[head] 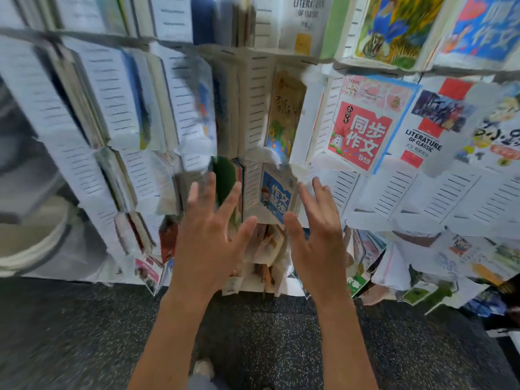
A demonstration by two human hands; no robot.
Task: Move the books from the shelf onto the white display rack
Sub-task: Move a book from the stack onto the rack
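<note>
The white display rack [455, 192] with slotted panels fills the view, its tiers packed with books. A blue-covered book [274, 197] stands in a lower pocket at the middle. My left hand [211, 237] is raised in front of the rack with fingers spread, just left of that book. My right hand [318, 235] is raised to the book's right, fingers straight. Neither hand holds anything. A red-covered book [357, 133] and a white "Literature of Classic" book [422, 136] face out on the tier above at the right. The view is blurred.
Dark speckled floor [267, 333] lies below the rack. A round white and grey object [33, 235] stands at the left. More books lean in the lowest tier [416, 277] at the right. My shoe tip [203, 368] shows at the bottom.
</note>
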